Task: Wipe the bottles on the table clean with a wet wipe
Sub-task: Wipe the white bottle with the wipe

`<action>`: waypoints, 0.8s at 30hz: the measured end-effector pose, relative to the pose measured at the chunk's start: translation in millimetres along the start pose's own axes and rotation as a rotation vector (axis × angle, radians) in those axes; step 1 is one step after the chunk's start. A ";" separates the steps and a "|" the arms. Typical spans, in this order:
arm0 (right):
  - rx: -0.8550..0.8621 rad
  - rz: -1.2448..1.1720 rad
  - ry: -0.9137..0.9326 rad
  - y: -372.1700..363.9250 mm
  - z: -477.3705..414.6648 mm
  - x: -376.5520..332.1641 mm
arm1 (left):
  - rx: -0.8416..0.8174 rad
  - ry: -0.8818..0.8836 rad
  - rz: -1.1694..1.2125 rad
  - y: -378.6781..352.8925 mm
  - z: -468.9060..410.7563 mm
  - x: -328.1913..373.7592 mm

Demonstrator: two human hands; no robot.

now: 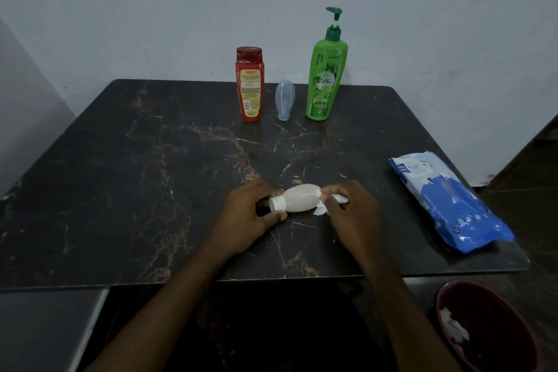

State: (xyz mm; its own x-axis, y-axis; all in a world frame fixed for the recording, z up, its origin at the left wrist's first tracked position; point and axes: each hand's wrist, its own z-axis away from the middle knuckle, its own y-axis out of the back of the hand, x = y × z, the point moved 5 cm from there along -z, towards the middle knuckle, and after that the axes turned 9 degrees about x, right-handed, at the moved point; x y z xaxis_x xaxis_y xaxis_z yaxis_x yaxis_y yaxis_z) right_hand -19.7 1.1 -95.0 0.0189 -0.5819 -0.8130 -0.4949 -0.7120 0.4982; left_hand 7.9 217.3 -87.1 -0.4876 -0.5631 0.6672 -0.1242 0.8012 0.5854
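Fingers [270,193] of left hand [246,214] curled round cap end of pale bottle [302,198], right hand [353,211] pinching wet wipe [320,211] at its bottom end, bottle sideways between both hands, low over near part of table [151,190]

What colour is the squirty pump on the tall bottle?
Dark green pump on the tall bright-green plastic bottle; head view shows it best.

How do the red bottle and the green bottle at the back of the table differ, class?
The red bottle is shorter than the green bottle. The red bottle has a flat cap, and the green bottle has a pump top. Both stand upright near the far edge of the table.
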 end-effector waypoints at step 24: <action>0.053 0.043 -0.109 3.1 2.8 0.2 | -0.004 0.002 0.000 -0.7 0.6 -1.6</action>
State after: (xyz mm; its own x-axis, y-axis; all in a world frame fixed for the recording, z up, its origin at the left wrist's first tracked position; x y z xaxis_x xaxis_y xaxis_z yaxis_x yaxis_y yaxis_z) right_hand -23.7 -0.1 -94.4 -0.0968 -0.5630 -0.8207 -0.5388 -0.6637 0.5189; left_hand 8.2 217.8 -88.8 -0.4856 -0.5638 0.6681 -0.1208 0.8002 0.5875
